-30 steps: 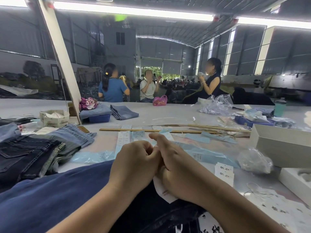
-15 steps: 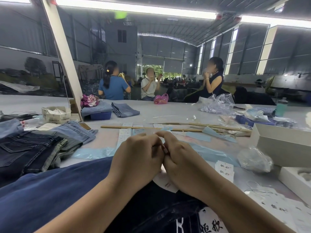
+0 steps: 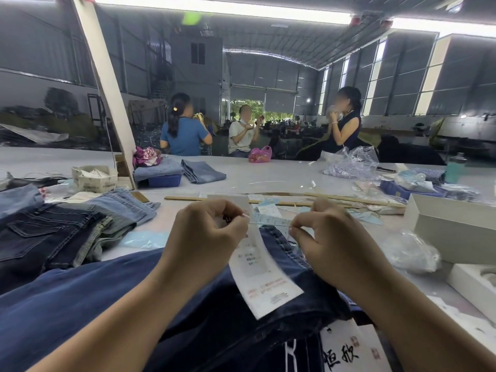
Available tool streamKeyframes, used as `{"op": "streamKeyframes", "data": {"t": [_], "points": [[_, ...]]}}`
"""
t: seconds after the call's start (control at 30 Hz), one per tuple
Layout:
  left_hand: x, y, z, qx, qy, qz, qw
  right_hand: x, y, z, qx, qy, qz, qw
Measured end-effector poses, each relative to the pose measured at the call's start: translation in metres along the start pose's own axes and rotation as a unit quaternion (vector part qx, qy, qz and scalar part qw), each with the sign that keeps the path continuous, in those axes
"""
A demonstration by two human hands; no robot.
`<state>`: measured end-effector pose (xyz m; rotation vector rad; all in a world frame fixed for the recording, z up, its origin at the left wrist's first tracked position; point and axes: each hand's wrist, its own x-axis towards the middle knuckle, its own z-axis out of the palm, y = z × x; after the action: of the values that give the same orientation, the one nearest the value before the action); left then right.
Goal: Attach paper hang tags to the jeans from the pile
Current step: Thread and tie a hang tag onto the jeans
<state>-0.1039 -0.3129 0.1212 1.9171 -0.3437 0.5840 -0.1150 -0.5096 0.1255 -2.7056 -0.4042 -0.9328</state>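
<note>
Dark blue jeans (image 3: 94, 299) lie across the table edge in front of me. A long white paper hang tag (image 3: 257, 267) with red and grey print hangs over them. My left hand (image 3: 206, 237) pinches the tag near its top. To its right, my right hand (image 3: 332, 237) has thumb and forefinger pinched together; a thin string seems to run between the two hands, too fine to be sure. A pile of dark and light jeans (image 3: 53, 232) lies at the left.
A white box (image 3: 456, 232) and a crumpled plastic bag (image 3: 410, 251) sit at the right. Printed sheets (image 3: 346, 350) lie at the table's near edge. Wooden sticks (image 3: 295, 202), label strips and folded jeans (image 3: 201, 171) lie further back. Three people stand beyond the table.
My hands were pressed together over the jeans; now they have drawn apart sideways and risen, and the tag hangs in full view from the left hand.
</note>
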Motion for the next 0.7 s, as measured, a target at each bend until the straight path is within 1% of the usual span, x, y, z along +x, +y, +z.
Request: {"op": "streamKeyframes", "data": {"t": [0.1,0.2,0.27,0.4,0.47,0.57,0.7], "points": [[-0.001,-0.003,0.000,-0.033,-0.029,-0.015,0.999,-0.003,0.004,0.002,-0.015,0.010,0.031,0.999],[-0.001,-0.005,-0.001,-0.088,-0.100,-0.050,0.990,-0.004,0.006,0.006,0.039,0.017,0.042,0.998],[0.000,-0.005,-0.003,-0.121,-0.123,-0.079,0.982,-0.003,0.005,0.007,0.089,0.037,0.056,0.994],[0.002,-0.010,-0.001,-0.141,-0.129,-0.126,0.973,0.000,-0.003,0.004,0.199,0.128,0.084,0.968],[0.002,-0.012,0.001,-0.162,-0.126,-0.142,0.968,0.002,-0.008,0.000,0.259,0.155,0.089,0.949],[0.002,-0.012,0.005,-0.178,-0.133,-0.136,0.965,0.002,-0.014,-0.002,0.326,0.151,0.071,0.930],[0.002,-0.007,0.010,-0.188,-0.152,-0.138,0.960,0.002,-0.024,-0.003,0.384,0.136,0.052,0.912]]}}
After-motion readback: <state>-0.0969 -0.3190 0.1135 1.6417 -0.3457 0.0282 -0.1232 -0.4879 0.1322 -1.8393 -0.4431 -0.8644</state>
